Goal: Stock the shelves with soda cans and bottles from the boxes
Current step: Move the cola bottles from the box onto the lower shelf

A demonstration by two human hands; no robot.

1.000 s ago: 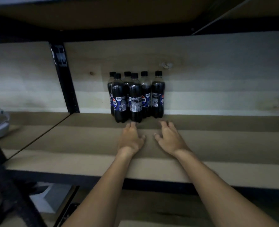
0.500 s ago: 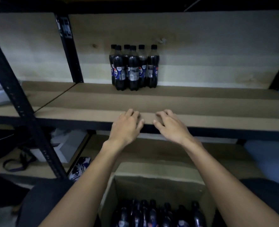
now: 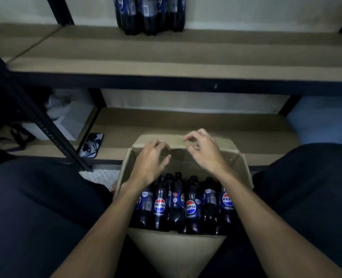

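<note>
While the left hand (image 3: 152, 157) and right hand (image 3: 204, 151) are held over the box (image 3: 240, 167), fingers loosely curled, nothing is grasped | bottles (image 3: 186, 203) are packed in it | judged heavy, slick, rigid: best taken at the neck

The bare left forearm (image 3: 105, 219) and right forearm (image 3: 266, 213) reach forward from the near edge, converging toward the middle. The left hand (image 3: 150, 160) is palm down, fingers loosely curled, holding nothing. The right hand (image 3: 203, 152), slightly farther, is likewise empty, fingers bent and spread.
</note>
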